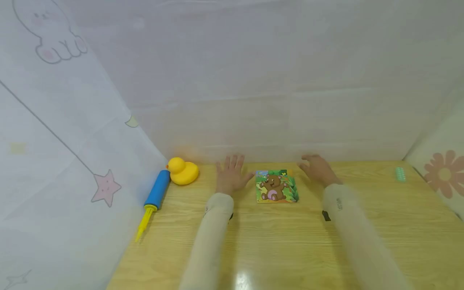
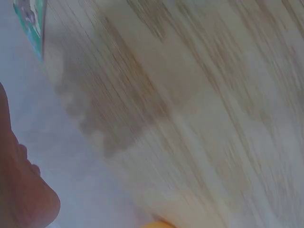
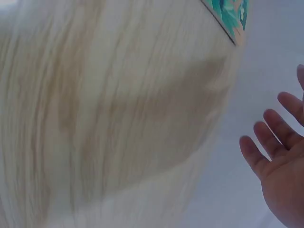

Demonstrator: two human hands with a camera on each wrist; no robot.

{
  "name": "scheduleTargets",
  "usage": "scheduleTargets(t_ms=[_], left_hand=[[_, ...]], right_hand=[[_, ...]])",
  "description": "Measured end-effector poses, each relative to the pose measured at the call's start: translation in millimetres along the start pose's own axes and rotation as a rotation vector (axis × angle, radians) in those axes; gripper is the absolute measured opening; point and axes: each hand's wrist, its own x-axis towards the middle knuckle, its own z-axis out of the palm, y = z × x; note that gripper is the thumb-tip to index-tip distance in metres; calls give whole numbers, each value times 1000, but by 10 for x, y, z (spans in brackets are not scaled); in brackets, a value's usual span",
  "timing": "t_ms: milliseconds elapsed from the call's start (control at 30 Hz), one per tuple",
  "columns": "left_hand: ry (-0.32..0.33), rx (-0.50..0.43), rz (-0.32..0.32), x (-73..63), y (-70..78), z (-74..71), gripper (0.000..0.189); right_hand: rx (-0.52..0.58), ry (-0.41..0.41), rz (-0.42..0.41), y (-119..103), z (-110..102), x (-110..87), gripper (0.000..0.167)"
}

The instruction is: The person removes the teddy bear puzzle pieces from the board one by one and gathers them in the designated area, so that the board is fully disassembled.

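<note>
The flat bear picture (image 1: 276, 187) lies on the wooden table (image 1: 275, 241), near the edge by the pale back sheet, between the person's two hands. That central spot probably serves to keep it within easy reach of both. The left hand (image 1: 232, 176) has its fingers straight and spread, its thumb pointing toward the picture's left edge; the right hand (image 1: 317, 169) has its fingers loosely extended and parted beside the other edge. Neither grips anything. The yellow duck (image 1: 183, 173) and blue pump (image 1: 158, 189) sit together at the left, and a small green item (image 1: 400, 174) lies far right, presumably apart so the middle serves the picture. Its surface is glossy and bright: a brown bear with a pinkish belly, arms out, among green leaves. Whether it comes in separate pieces, one cannot tell.
</note>
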Motion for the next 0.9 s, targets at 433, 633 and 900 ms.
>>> scheduleTargets(t_ms=[433,633,900], left_hand=[[-67,-62,151,38,644,218,100],[-129,-83,193,-11,832,249,91],[-153,-74,220,-31,901,243,80]], right_hand=[[262,-26,135,-98,376,127,44],[390,-63,223,-145,470,178,42],[394,-38,240,-155,521,200,40]])
